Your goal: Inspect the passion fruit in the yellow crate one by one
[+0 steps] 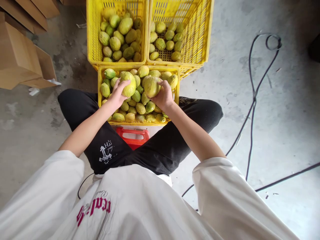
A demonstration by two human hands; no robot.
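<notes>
My left hand [119,94] is closed around a yellow-green lemon [129,84], thumb across its near side. In my right hand [163,96] sits another lemon [151,87], paler and duller, with the thumb over its top right. Both fruits are held side by side, slightly apart, above the near yellow crate [177,96]. That crate is filled with loose lemons [140,108] in mixed green and yellow, several of them partly hidden beneath my hands.
Beyond the near crate stand two more yellow crates, a left crate [92,36] and a right crate [198,36], both containing lemons. A red handled object [133,144] lies between my legs. Cardboard boxes [25,50] are at the left; a black cable [252,100] crosses the concrete floor at right.
</notes>
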